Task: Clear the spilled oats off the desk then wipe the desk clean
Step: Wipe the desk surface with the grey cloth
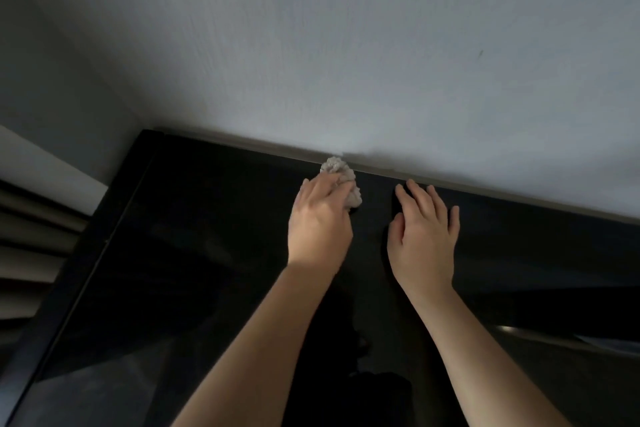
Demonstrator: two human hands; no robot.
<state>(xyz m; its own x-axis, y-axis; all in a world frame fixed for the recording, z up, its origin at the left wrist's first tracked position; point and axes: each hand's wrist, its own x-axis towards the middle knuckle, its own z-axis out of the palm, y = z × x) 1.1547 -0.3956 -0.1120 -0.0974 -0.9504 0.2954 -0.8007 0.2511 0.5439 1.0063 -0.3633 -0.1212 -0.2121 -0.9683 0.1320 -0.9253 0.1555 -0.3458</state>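
2 bare forearms (pixel 263 340), bare wrists (pixel 427 284), bare left hand (pixel 320 215), bare right hand (pixel 424 236)

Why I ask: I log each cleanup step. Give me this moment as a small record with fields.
left hand: grips a bunched pale cloth on the desk, close to the wall
right hand: rests flat on the desk, fingers straight, holding nothing
desk: black, glossy
oats: none visible
stage: wiping, by the far edge
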